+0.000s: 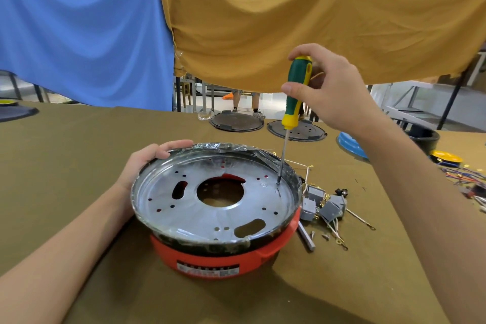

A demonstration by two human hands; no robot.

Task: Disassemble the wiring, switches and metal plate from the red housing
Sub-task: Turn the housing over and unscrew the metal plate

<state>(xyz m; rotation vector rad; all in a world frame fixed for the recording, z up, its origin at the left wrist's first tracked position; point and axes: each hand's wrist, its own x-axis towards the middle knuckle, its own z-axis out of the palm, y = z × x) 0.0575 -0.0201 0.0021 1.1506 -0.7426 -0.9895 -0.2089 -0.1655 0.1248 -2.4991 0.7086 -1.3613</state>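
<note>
A round red housing [210, 258] stands on the olive table with a silver metal plate [168, 218] seated in its top, full of holes and slots. My left hand [147, 163] grips the plate's far left rim. My right hand [328, 92] holds a green and yellow screwdriver [295, 92] upright, its tip set on the plate's right side near the rim. Grey switches with white wires [323, 205] lie loose on the table just right of the housing, beside a few small screws [319, 235].
Two dark round lids [236, 122] [297, 131] lie at the table's far edge. A blue dish [351, 144], a black pot [423, 136], a yellow disc [447, 158] and coloured wires [468, 179] sit far right. Blue and mustard cloths hang behind.
</note>
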